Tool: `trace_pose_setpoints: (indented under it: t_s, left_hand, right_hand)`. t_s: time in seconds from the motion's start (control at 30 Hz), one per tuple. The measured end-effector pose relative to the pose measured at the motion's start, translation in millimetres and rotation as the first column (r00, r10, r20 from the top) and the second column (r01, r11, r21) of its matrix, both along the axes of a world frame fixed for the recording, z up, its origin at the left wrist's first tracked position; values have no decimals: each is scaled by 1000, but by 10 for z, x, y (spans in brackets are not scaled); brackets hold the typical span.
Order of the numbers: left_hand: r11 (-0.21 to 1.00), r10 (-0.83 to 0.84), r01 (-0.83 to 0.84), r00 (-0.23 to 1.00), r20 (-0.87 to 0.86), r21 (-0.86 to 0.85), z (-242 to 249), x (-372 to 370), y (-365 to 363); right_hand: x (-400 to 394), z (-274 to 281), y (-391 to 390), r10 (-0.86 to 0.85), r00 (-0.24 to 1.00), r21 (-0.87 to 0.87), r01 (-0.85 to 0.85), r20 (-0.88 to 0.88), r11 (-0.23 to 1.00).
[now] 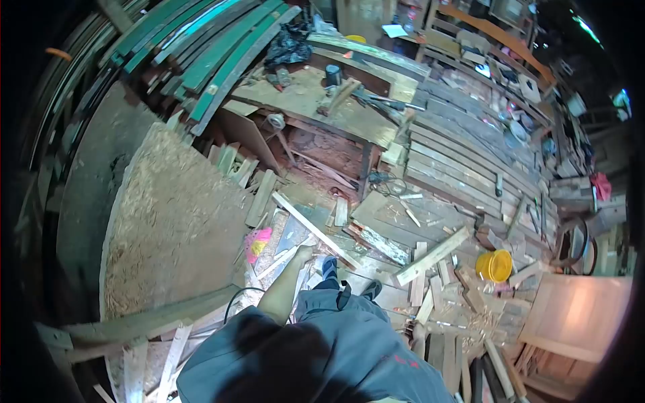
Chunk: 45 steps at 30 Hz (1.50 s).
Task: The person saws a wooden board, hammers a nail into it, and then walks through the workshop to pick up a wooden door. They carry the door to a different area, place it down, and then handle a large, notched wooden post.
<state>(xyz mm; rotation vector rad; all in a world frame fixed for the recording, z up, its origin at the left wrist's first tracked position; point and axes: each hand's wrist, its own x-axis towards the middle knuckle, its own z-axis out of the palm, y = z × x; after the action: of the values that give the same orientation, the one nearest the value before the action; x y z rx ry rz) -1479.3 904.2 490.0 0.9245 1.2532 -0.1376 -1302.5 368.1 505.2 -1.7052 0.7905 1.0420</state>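
My left hand point(305, 254) reaches down in front of my body, small and rounded, its fingers curled in. A thin pale wooden strip point(275, 264) runs right beside it, and what the fingers hold is hidden. Just beyond lies a longer pale batten point(316, 230), slanting across the floor. A pink and yellow piece point(256, 244) sits to the left of this hand. My right hand point(412, 329) hangs low on the right side of my body, mostly in shadow, fingers not distinct. Wood offcuts point(424, 305) and shavings surround it.
A workbench point(302, 94) stands ahead with a dark cup point(332, 75) and tools on it. Green boards point(232, 67) are stacked at upper left. A large sheet point(178, 221) leans at left. A yellow bucket point(494, 266) and a wooden panel point(576, 316) stand right. Scraps litter the floor around my feet.
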Motion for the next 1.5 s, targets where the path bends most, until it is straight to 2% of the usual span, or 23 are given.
trace_pose_setpoints:
  t_s: [0.1,0.17,0.23,0.3,0.33,0.43,0.47,0.5,0.57,0.6,0.63,0.7,0.87,1.0,1.1,1.17,1.2,1.3,1.33,1.37,1.4,1.5]
  left_hand:
    - [995,-102,101,988,114,10,34,213,59]
    - [975,-223,221,972,77,35,-18,368,110]
    - [949,-315,317,940,134,7,-72,502,220]
    - [974,-202,211,973,115,-76,39,655,195]
    - [965,-253,256,966,57,-61,109,713,191]
    - [946,-308,313,949,67,-88,127,773,229]
    - [943,-319,321,947,44,-84,89,774,240]
    - [923,-364,368,930,51,-117,-165,740,291]
    - [953,-284,289,957,57,-89,-108,728,223]
    - [953,-286,290,957,53,-93,-158,720,227]
    - [951,-289,293,956,47,-99,-207,709,230]
    - [950,-303,302,953,-9,-80,-86,695,192]
    - [964,-253,254,967,22,-82,12,560,222]
    - [968,-242,242,970,11,-73,-87,377,305]
    - [977,-210,210,978,-13,-49,107,230,356]
    - [972,-233,231,972,-28,-37,183,174,401]
    - [978,-209,208,977,-29,-35,219,134,410]
    - [977,-210,209,978,-9,-52,388,28,445]
    - [974,-216,217,976,8,-67,353,5,471]
    - [969,-229,231,973,26,-85,288,-6,490]
    - [972,-224,224,974,3,-67,153,-19,507]
    - [963,-267,266,964,-19,-36,-192,-28,435]
  right_hand:
    - [-77,11,36,-57,998,61,54,36,997]
    - [-178,22,-29,-174,982,245,152,70,958]
    - [-253,-30,-13,-143,978,107,128,152,986]
    - [-382,-7,15,-158,970,39,154,184,987]
    - [-434,29,30,-154,971,25,152,184,988]
    - [-840,290,1,-134,979,-31,141,153,990]
    - [-972,397,6,-122,983,-50,130,140,990]
    - [-1017,510,97,-90,987,-61,99,129,993]
    - [-1368,186,-188,-163,982,46,159,94,986]
    - [-1398,702,123,-176,984,-65,178,23,982]
    - [-1519,702,117,-172,985,-70,171,-8,983]
    - [-1732,506,-7,-175,983,-48,172,-56,984]
    - [-1762,66,-123,-126,984,-35,123,-130,992]
    - [-1464,-158,-201,-82,993,3,82,-83,997]
    - [-1065,-304,-213,-82,997,56,82,-1,995]
    - [-837,-136,-12,-90,991,55,85,100,995]
    - [-748,246,311,-86,982,35,82,168,996]
    - [-523,417,639,71,993,1,-72,93,997]
    - [-466,457,824,225,974,-35,-224,37,974]
    - [-470,479,923,366,930,-64,-366,-24,928]
    - [-447,42,817,419,900,24,-419,-120,908]
    - [-646,-9,960,657,732,-35,-672,-181,740]
